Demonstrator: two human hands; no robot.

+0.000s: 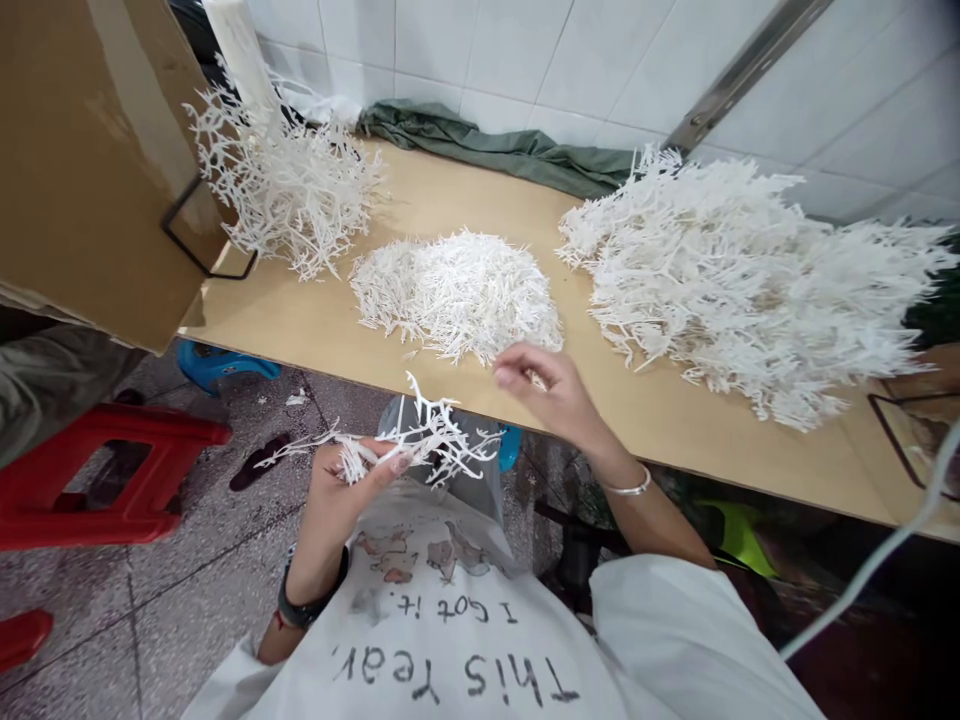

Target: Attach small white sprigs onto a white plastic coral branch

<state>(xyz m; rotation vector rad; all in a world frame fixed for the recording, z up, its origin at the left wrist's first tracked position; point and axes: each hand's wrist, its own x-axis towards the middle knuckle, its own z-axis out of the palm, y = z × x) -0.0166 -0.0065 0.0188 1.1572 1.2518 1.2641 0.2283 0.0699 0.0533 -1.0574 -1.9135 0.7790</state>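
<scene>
My left hand point(358, 472) is closed around a small bunch of white branching plastic twigs point(439, 430), held over my lap in front of the table edge. The twigs fan out on both sides of the fingers. My right hand point(551, 392) hovers at the table's front edge, fingers curled and thumb and fingertips together; what they hold, if anything, I cannot make out. Just beyond it lies a middle pile of short white twig pieces point(480, 295). A larger heap of white twigs point(750, 280) spreads over the right side, and a looser tangle of branches point(292, 190) sits at the left.
The tan tabletop point(300, 325) runs along a tiled wall. A dark green cloth point(510, 150) lies along its back edge. A cardboard box point(82, 170) stands at the left, above a red stool point(112, 470). A white cable point(870, 560) hangs at the right.
</scene>
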